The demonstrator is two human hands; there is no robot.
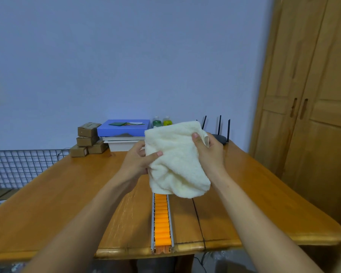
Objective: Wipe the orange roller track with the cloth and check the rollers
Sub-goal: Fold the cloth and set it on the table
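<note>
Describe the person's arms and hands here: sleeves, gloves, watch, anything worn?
Both forearms are bare as far as the frame shows; no sleeve edge is in view. The left hand and right hand are ungloved. No watch, band or ring is visible. Fingernails look short and unpainted.

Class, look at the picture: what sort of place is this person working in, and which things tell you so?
Probably a room in a home, not a workshop. A wooden wardrobe stands at the right, a router with aerials sits on the wooden table, and small cardboard boxes are stacked by the wall.
</note>
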